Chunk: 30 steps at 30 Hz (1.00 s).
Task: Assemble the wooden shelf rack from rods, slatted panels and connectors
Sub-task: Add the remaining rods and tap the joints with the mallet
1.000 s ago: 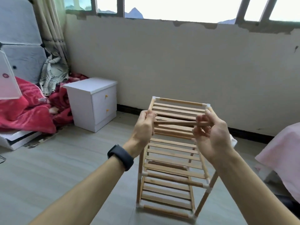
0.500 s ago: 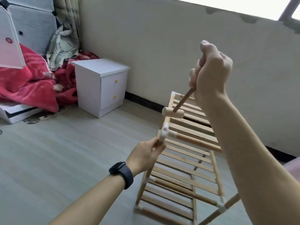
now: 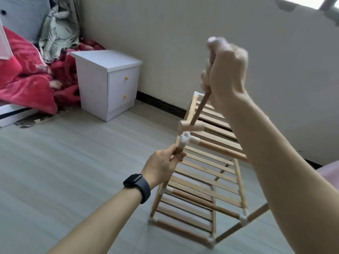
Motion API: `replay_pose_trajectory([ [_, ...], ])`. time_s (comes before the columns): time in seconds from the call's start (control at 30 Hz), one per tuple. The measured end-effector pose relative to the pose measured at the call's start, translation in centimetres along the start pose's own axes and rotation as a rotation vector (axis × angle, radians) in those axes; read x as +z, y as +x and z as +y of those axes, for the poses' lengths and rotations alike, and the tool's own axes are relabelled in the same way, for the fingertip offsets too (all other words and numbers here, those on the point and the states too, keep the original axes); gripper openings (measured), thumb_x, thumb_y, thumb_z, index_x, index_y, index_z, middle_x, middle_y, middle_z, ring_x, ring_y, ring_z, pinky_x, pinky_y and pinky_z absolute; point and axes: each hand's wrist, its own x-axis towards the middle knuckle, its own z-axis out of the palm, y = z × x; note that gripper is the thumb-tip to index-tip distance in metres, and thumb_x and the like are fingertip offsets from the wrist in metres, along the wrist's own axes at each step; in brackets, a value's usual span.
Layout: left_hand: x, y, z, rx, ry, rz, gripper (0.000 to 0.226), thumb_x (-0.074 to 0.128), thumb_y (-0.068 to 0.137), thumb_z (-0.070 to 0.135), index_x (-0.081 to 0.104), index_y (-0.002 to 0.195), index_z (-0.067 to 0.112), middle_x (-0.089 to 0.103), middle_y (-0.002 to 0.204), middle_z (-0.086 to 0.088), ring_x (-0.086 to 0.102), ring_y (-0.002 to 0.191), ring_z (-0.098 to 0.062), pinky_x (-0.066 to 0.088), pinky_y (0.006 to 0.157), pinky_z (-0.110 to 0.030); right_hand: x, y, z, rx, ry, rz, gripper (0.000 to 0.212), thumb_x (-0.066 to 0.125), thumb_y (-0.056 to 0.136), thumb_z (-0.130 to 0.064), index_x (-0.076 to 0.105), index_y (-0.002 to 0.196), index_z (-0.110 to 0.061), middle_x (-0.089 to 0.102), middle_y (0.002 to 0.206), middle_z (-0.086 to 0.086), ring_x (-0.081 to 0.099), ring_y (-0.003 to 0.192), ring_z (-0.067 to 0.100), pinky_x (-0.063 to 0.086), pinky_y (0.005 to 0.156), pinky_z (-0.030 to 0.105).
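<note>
The wooden shelf rack [image 3: 205,182] stands on the floor, its slatted panels joined by rods and white connectors. My left hand [image 3: 162,165] grips the near left upright rod just below the top white corner connector [image 3: 186,140]. My right hand [image 3: 226,74] is raised and fisted round the handle of a small wooden mallet [image 3: 190,126]. The mallet head hangs just above that corner connector, with a small gap between them. My right hand is blurred.
A white two-drawer nightstand [image 3: 108,83] stands by the wall at the left. Red blankets [image 3: 27,83] and a greenish cloth are heaped behind it. Grey plank floor [image 3: 64,171] lies around the rack. A pink cloth edge [image 3: 330,173] shows at the right.
A second ago both hands were at the rack's top panel. Since then my left hand has gripped the corner rod and my right has raised the mallet, whose head now sits closer above the connector.
</note>
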Motion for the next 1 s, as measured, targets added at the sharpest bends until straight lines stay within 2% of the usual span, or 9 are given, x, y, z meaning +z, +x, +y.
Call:
replay_pose_trajectory([
  [0.1, -0.2, 0.0, 0.0, -0.011, -0.005, -0.004, 0.033, 0.045, 0.1, 0.052, 0.058, 0.122, 0.031, 0.072, 0.092, 0.009, 0.07, 0.076, -0.018, 0.059, 0.068, -0.045, -0.4, 0.1, 0.0, -0.066, 0.113, 0.056, 0.043, 0.054, 0.091, -0.018, 0.022, 0.062, -0.021, 0.015, 0.056, 0.002, 0.017, 0.043, 0.014, 0.019, 0.045, 0.024],
  [0.23, -0.5, 0.2, 0.4, -0.064, 0.01, -0.014, 0.027, 0.048, 0.102, 0.046, 0.06, 0.118, 0.028, 0.072, 0.102, 0.011, 0.07, 0.091, -0.015, 0.059, 0.079, -0.045, 0.7, -1.2, 2.0, -0.037, -0.039, -0.018, 0.042, 0.055, 0.082, -0.024, 0.016, 0.069, -0.015, 0.017, 0.058, 0.001, 0.011, 0.057, 0.026, 0.011, 0.053, 0.041],
  [0.37, -2.1, 0.8, 1.4, -0.166, 0.017, -0.151, 0.022, 0.056, 0.099, 0.045, 0.061, 0.118, 0.034, 0.067, 0.113, 0.011, 0.064, 0.104, -0.013, 0.055, 0.092, -0.041, -0.9, -1.2, 1.3, 0.033, 0.029, 0.044, 0.047, 0.053, 0.098, -0.016, 0.023, 0.062, -0.02, 0.021, 0.051, 0.0, 0.02, 0.045, 0.015, 0.014, 0.052, 0.041],
  [0.47, -4.6, 1.3, 3.8, -0.3, -0.19, -0.032, 0.015, 0.057, 0.098, 0.029, 0.057, 0.114, 0.028, 0.063, 0.111, -0.001, 0.063, 0.094, -0.016, 0.055, 0.079, -0.035, -2.9, -3.2, 1.7, -0.004, 0.016, 0.01, 0.053, 0.049, 0.105, -0.018, 0.03, 0.056, -0.019, 0.028, 0.047, -0.002, 0.025, 0.043, 0.016, 0.02, 0.049, 0.034],
  [0.53, -6.2, 0.9, 6.2, -0.444, -0.462, 0.077, 0.026, 0.044, 0.101, 0.041, 0.059, 0.11, 0.021, 0.067, 0.099, -0.007, 0.066, 0.079, -0.019, 0.052, 0.065, -0.033, -4.7, -4.9, 1.6, -0.037, 0.039, 0.037, 0.056, 0.047, 0.107, -0.02, 0.035, 0.052, -0.019, 0.032, 0.045, -0.003, 0.031, 0.043, 0.016, 0.03, 0.048, 0.03],
  [0.63, -7.4, 0.0, 9.0, -0.45, -0.533, -0.131, 0.064, 0.031, 0.096, 0.074, 0.072, 0.102, 0.025, 0.074, 0.079, -0.002, 0.066, 0.061, -0.013, 0.048, 0.05, -0.024, -7.4, -8.2, 1.8, -0.052, 0.248, 0.035, 0.058, 0.046, 0.104, -0.025, 0.042, 0.046, -0.025, 0.032, 0.044, -0.005, 0.033, 0.043, 0.015, 0.036, 0.051, 0.027],
  [0.77, -6.0, -1.4, 10.6, -0.371, -0.475, -0.179, 0.058, 0.036, 0.104, 0.058, 0.07, 0.106, 0.011, 0.077, 0.087, 0.0, 0.061, 0.056, -0.004, 0.047, 0.049, -0.018, -9.7, -11.9, 3.1, 0.035, 0.4, -0.022, 0.051, 0.046, 0.099, -0.035, 0.048, 0.048, -0.028, 0.039, 0.054, -0.003, 0.042, 0.054, 0.016, 0.043, 0.063, 0.029],
  [0.9, -4.4, -2.6, 9.6, -0.432, -0.518, 0.021, 0.034, 0.044, 0.104, 0.036, 0.059, 0.115, 0.008, 0.076, 0.081, -0.001, 0.056, 0.051, -0.006, 0.046, 0.049, -0.021, -11.7, -14.2, 5.3, 0.097, -0.044, 0.015, 0.052, 0.034, 0.109, -0.04, 0.059, 0.067, -0.023, 0.066, 0.085, 0.007, 0.065, 0.089, 0.028, 0.052, 0.093, 0.045],
  [1.0, -4.0, -2.9, 8.9, -0.312, -0.609, 0.303, 0.026, 0.04, 0.103, 0.034, 0.054, 0.114, 0.015, 0.072, 0.072, 0.001, 0.056, 0.051, -0.01, 0.047, 0.049, -0.025, -14.4, -15.5, 6.3, 0.343, -0.302, -0.187, 0.044, 0.043, 0.102, -0.054, 0.06, 0.104, -0.013, 0.067, 0.093, 0.007, 0.065, 0.07, 0.014, 0.055, 0.063, 0.027],
])
